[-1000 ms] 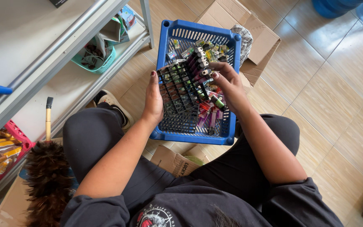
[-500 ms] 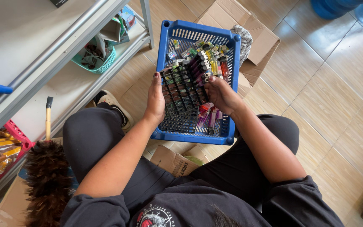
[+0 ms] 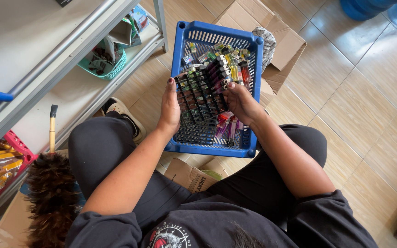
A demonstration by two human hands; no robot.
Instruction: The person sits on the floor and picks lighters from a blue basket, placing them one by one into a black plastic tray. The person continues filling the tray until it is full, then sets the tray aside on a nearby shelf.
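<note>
While the blue basket (image 3: 214,149) is rested across the lap, a dark gridded tray (image 3: 197,104) is kept inside it, against its left wall. The left hand (image 3: 170,106) is curled around the tray's left edge, thumb on the basket's rim. The right hand (image 3: 241,102) is pinched on small colourful lighters (image 3: 224,73) at the tray's right edge, fingers closed. More lighters (image 3: 228,126) are scattered on the basket's floor, right of the tray. Filling of the tray's slots appears to be the step in hand, with many cells seemingly unfilled. A careful, upright placing into an empty cell is judged to be needed next, with the tray held steady.
</note>
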